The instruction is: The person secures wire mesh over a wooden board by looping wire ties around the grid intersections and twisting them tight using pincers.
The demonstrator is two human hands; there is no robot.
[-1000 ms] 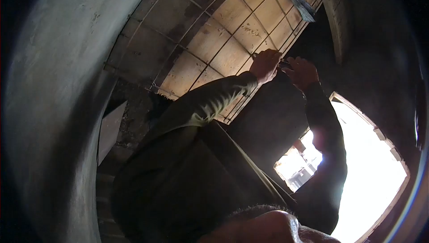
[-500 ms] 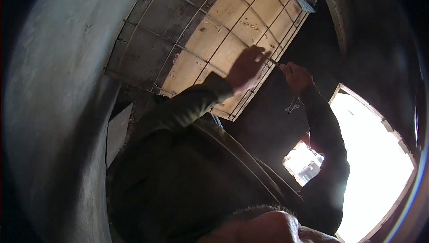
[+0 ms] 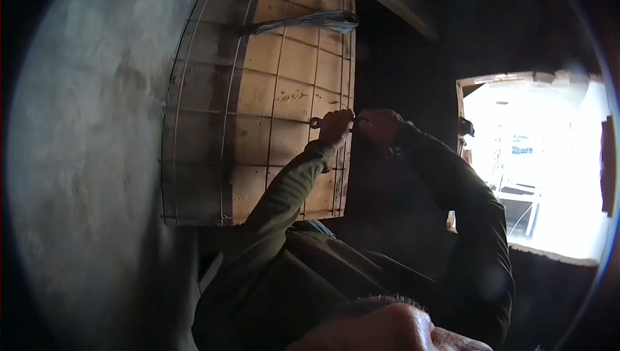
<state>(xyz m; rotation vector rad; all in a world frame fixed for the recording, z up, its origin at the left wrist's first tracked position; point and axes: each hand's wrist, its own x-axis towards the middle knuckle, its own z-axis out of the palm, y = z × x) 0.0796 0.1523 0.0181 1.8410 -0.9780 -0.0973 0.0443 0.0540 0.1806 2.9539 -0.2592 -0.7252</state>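
A steel rod mesh [image 3: 279, 86] lies over a wooden board [image 3: 258, 138]. At the board's right edge, my left hand [image 3: 336, 127] is closed, its fingers wrapped around something mostly hidden. A small dark loop [image 3: 315, 122] sticks out on its left side. Just to the right, close beside it, my right hand [image 3: 382, 127] is closed on a thin, dark, hooked tool [image 3: 363, 120]. Most of that tool is covered by my fingers. A bundle of thin wires [image 3: 310, 22] rests across the mesh farther up.
A grey, rough wall [image 3: 97, 125] rises on the left. On the right, a bright opening [image 3: 549, 164] shows in the dark surroundings. A beam [image 3: 400, 2] slants across the upper right.
My left hand has gone from open, with fingers apart, to closed at the mesh edge. My right hand has come nearer to it. The view has turned, so the board now appears more upright.
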